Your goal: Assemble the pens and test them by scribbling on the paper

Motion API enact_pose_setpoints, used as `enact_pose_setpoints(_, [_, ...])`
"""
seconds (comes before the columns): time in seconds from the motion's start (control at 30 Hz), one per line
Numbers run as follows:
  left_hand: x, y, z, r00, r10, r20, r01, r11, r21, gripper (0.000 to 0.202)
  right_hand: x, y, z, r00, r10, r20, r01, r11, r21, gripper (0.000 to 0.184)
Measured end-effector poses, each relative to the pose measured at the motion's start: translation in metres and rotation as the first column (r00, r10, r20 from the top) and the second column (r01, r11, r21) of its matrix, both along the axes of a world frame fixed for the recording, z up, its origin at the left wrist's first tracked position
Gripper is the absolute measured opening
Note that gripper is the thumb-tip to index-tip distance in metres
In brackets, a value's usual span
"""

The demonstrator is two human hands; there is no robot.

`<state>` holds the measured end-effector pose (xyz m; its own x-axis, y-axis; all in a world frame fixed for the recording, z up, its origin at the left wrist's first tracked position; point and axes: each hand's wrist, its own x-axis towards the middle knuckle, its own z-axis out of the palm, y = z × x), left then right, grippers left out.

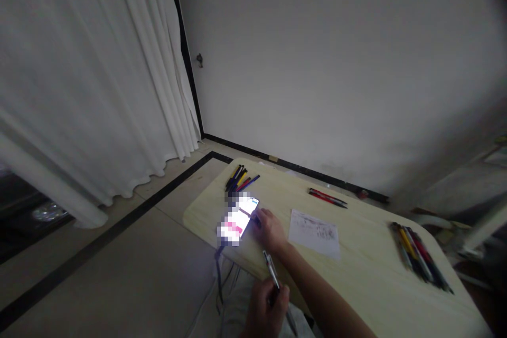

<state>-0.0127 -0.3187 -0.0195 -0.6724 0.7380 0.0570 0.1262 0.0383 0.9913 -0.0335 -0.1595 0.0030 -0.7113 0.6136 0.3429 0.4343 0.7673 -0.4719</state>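
My right hand reaches across the pale wooden table to a lit phone lying near the table's left edge. Its fingers are curled against the phone's right side. My left hand is low, by the table's near edge, closed around a silver pen that points up and away. A cable hangs from the phone's near end. A sheet of paper with writing lies just right of my right hand.
A bunch of coloured pens lies at the table's far left end. A red pen pair lies at the far edge. Several more pens lie at the right. White curtains hang to the left, and a plain wall stands behind.
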Motion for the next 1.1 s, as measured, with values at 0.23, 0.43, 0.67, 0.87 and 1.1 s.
enact_pose_setpoints(0.23, [-0.004, 0.001, 0.004, 1.0, 0.001, -0.007, -0.001, 0.999, -0.034, 0.04, 0.002, 0.001, -0.002, 0.999, -0.024, -0.021, 0.023, 0.999, -0.026, 0.016])
enact_pose_setpoints(0.43, [-0.002, 0.0, -0.001, 1.0, 0.011, 0.008, -0.011, 1.0, -0.019, 0.04, 0.003, 0.002, -0.002, 0.998, -0.011, -0.061, 0.009, 0.999, -0.036, 0.014])
enact_pose_setpoints(0.67, [-0.003, -0.001, -0.007, 1.0, -0.003, -0.01, 0.003, 1.0, -0.026, 0.038, 0.0, 0.004, -0.004, 0.999, -0.026, -0.047, 0.024, 0.999, -0.035, 0.015])
enact_pose_setpoints(0.87, [-0.004, 0.0, -0.004, 1.0, 0.015, -0.026, -0.016, 0.999, -0.037, 0.037, -0.001, 0.005, -0.004, 0.999, -0.028, -0.033, 0.027, 0.999, -0.031, 0.015])
enact_pose_setpoints(1.1, [-0.005, 0.0, -0.005, 0.999, 0.018, -0.047, -0.02, 0.999, -0.028, 0.039, 0.001, 0.006, -0.008, 0.999, -0.024, -0.039, 0.023, 0.999, -0.032, 0.013])
